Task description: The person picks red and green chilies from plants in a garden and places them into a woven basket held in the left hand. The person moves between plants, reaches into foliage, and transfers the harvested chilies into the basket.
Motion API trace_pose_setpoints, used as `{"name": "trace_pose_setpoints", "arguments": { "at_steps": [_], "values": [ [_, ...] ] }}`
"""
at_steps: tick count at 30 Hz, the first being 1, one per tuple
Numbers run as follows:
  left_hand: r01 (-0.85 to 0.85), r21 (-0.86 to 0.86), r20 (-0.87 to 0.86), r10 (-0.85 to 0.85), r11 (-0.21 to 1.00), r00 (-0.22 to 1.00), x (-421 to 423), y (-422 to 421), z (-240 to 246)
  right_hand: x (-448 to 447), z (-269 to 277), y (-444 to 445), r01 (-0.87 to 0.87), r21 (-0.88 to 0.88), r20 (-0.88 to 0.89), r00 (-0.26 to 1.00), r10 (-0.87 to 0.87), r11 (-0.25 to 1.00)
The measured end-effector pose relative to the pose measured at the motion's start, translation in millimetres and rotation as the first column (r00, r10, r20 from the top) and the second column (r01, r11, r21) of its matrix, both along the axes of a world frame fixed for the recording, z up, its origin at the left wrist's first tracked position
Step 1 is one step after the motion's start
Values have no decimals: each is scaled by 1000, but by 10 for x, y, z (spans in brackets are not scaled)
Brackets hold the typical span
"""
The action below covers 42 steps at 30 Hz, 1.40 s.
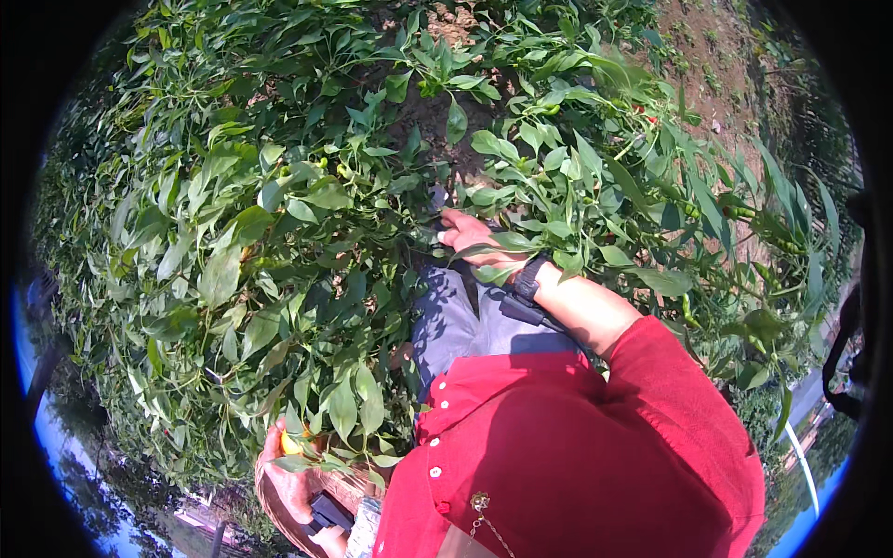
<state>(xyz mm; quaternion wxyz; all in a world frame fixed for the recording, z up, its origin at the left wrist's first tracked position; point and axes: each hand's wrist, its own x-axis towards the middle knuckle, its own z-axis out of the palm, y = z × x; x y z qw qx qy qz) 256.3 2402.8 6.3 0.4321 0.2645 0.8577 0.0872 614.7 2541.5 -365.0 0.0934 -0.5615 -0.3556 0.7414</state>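
My right hand (474,240) reaches in among the leafy pepper plants (558,174), its fingers apart and nothing visible in them. A dark watch (529,279) is on that wrist, and leaves cross over part of the hand. At the lower left, my left hand (286,488) has its fingers around a yellow-orange pepper (290,443), partly covered by leaves. A woven basket (268,499) lies beneath and around this hand, mostly hidden by it and by foliage. A black device (329,513) is strapped to the left wrist.
Dense pepper foliage (230,230) fills the left side. A few red peppers (650,119) and green peppers (689,309) hang on the right. Bare soil (698,42) shows at the upper right. My grey trousers (453,314) stand between the plants.
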Motion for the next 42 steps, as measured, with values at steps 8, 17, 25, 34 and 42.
{"name": "trace_pose_setpoints", "arguments": {
  "at_steps": [8, 17, 25, 34, 42],
  "values": [
    [-135, 54, -23, 137, 989, 990, -186, -187, 109, 865, -436, 61, -46, 141, 299, 954, 2, 989],
    [-65, -30, -89, 62, 997, 994, -600, -110, -96, -467, -1001, 436, -151, 146, 412, 908, 79, 978],
    [-102, -123, -96, 91, 987, 991, -1029, 561, -396, -477, -1212, 1263, -221, 633, 637, 693, -338, 742],
    [-47, -187, -114, 26, 981, 993, -1446, 1183, -969, 66, -1286, 808, -86, 419, 704, 660, -263, 904],
    [-12, -244, -155, -27, 970, 988, -1686, 1623, -1684, 396, -1216, -69, 43, 271, 730, 642, -234, 962]
  ]
}}
